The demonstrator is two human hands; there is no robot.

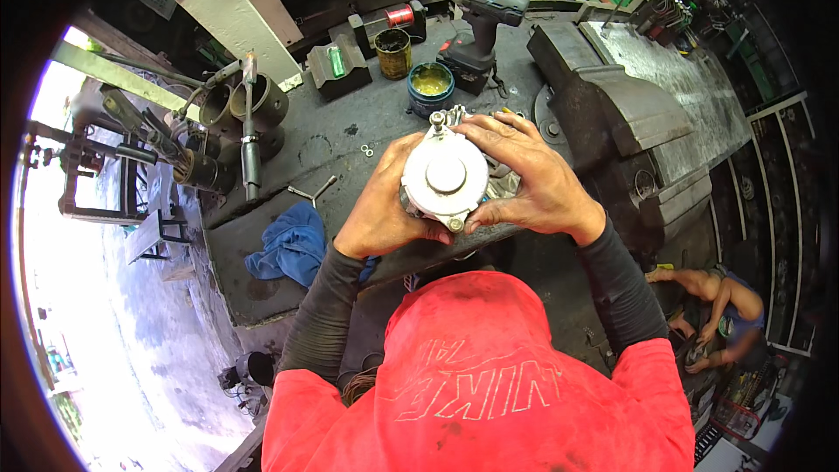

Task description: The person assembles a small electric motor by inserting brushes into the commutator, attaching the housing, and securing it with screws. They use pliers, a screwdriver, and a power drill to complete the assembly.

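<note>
Between my two hands is a silver starter motor (pixel 446 173), its round end cap upward, with a bolted lug at the top and another at the bottom. My left hand (pixel 380 201) wraps the left side of its body. On the other side my right hand (pixel 523 173) grips it, fingers over the far edge and thumb near the lower bolt. The underside of the motor is hidden. Just beyond it on the workbench (pixel 323 153) stands a blue tub of yellowish grease (pixel 432 87). A blue cloth (pixel 293 245) lies left of my left forearm, close to a Y-shaped wrench (pixel 313 192).
A cordless impact driver (pixel 481 22) stands behind the tub, beside a grimy can (pixel 393 52). To the right is a large bench vise (pixel 625 109). Metal cylinders (pixel 262 100) sit at the left. Another person (pixel 730 306) crouches at the lower right.
</note>
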